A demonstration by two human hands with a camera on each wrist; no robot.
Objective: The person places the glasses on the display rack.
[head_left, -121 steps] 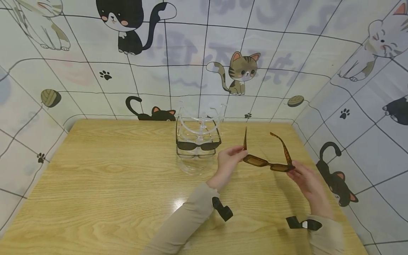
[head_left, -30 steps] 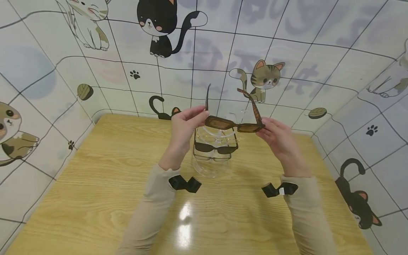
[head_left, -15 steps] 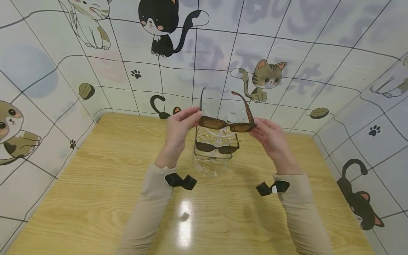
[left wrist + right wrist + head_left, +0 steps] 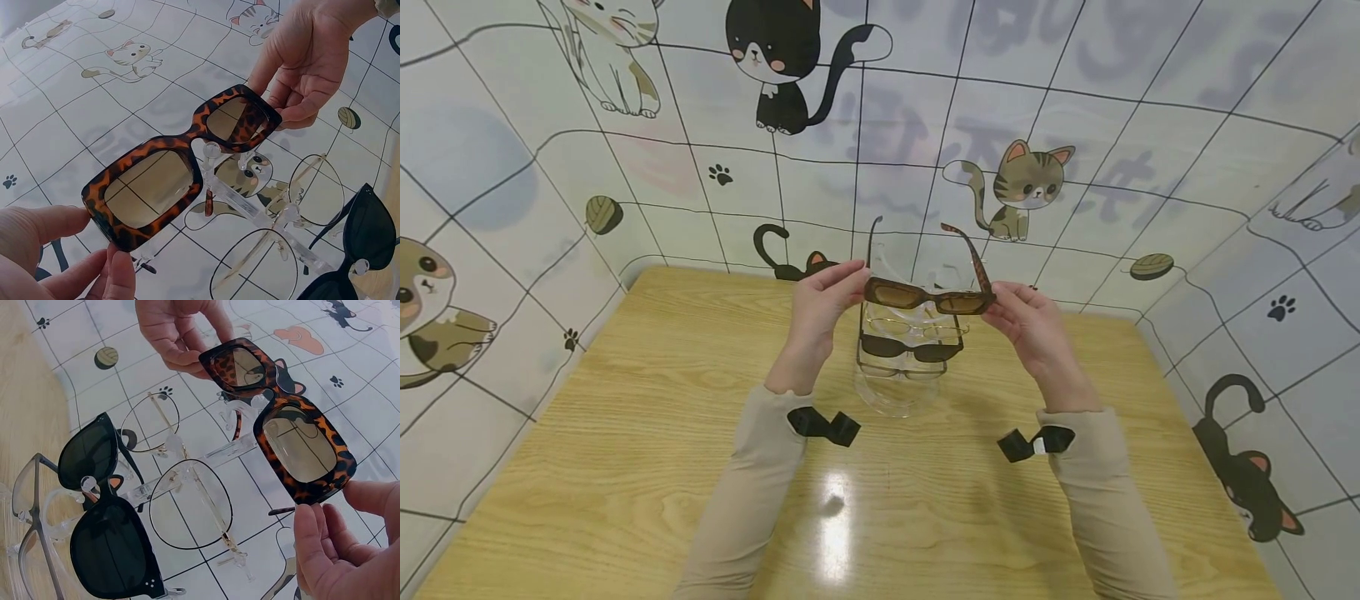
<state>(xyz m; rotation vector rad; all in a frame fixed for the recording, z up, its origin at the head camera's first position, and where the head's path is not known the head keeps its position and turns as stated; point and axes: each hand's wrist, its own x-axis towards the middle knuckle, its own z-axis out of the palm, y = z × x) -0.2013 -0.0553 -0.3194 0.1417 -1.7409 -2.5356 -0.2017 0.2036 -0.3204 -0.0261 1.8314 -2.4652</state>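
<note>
Tortoiseshell sunglasses (image 4: 928, 298) with brown lenses are at the top of a clear display stand (image 4: 228, 452), temples pointing back. My left hand (image 4: 820, 312) pinches one outer corner of the frame, and my right hand (image 4: 1033, 337) pinches the other. In the left wrist view, the bridge of the tortoiseshell sunglasses (image 4: 187, 139) sits at the stand's top knob (image 4: 211, 150); whether it bears weight there I cannot tell. Below hang thin gold-rimmed glasses (image 4: 191, 503), black sunglasses (image 4: 112, 544) and grey-framed glasses (image 4: 32, 531).
The stand's clear round base (image 4: 891, 407) rests on a wooden table (image 4: 647, 467). Behind it rises a white cat-print backdrop (image 4: 917, 108), which also runs along both sides. Each sleeve carries a black wrist camera (image 4: 823, 427).
Both hands brought the tortoiseshell sunglasses from the stand's right side over to its top. In the last half second they lowered slightly. The other glasses stayed on the stand.
</note>
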